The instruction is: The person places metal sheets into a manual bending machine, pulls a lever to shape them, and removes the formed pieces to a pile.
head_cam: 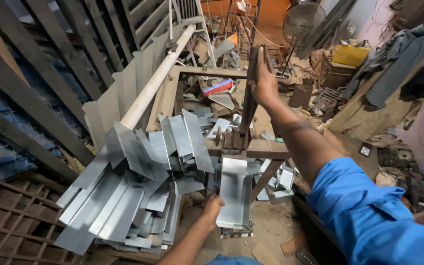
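Gripping the lever (250,93), the right hand (263,81) is clenching; left fingers (212,206) are pinching the sheet (234,189), risking cuts near the press's front edge.

1. Dirt floor (271,223) below me, littered with scrap.
2. Dark slatted metal grilles (50,64) lean at my left.
3. Orange wall (276,12) far ahead; standing fan (304,22) before it.
4. Clothes (408,54) hang at my right.

A pile of metal strips (133,191) lay at nine o'clock from the bent sheet (233,191). The lever (249,93) stood at twelve o'clock behind it. A fan (304,22) stood farther behind.
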